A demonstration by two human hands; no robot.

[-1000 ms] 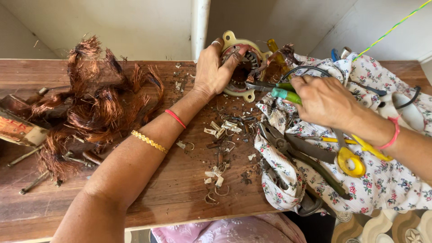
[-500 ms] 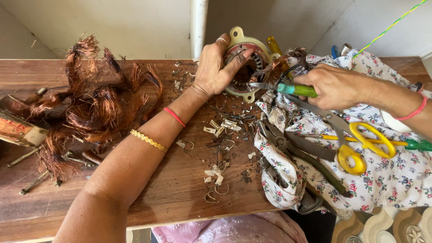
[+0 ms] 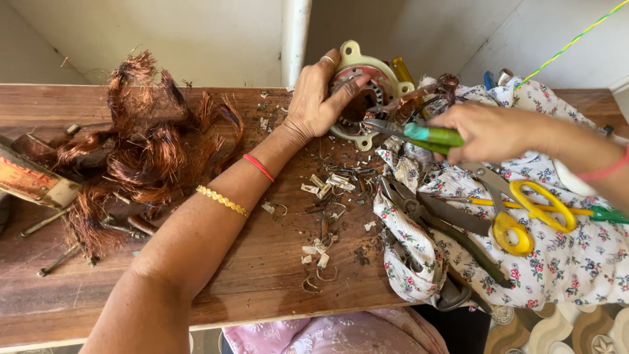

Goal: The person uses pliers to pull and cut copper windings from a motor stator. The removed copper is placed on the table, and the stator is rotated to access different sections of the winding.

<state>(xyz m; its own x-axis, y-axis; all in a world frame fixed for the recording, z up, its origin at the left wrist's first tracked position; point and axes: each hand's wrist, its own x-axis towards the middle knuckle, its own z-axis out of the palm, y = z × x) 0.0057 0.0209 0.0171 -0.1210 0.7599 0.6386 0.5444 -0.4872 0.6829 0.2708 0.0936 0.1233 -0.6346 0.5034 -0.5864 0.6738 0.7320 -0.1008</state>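
Observation:
My left hand [image 3: 319, 98] grips a round cream motor stator [image 3: 381, 77] at the back of the wooden bench, fingers hooked into its centre. My right hand [image 3: 488, 130] holds green-handled pliers [image 3: 429, 134] whose jaws point left into the stator's copper winding. A red thread and a gold bracelet circle my left forearm.
A big tangle of stripped copper wire [image 3: 141, 147] lies on the left of the bench [image 3: 262, 275]. Paper scraps and wire bits [image 3: 324, 216] litter the middle. A floral cloth [image 3: 563, 255] on the right carries yellow scissors [image 3: 527, 210], dark pliers [image 3: 432, 216] and a green-handled screwdriver [image 3: 606, 214].
My right hand has swung the green-handled pliers from over the cloth leftward, its jaws now at the stator. My left hand has shifted its grip on the stator slightly.

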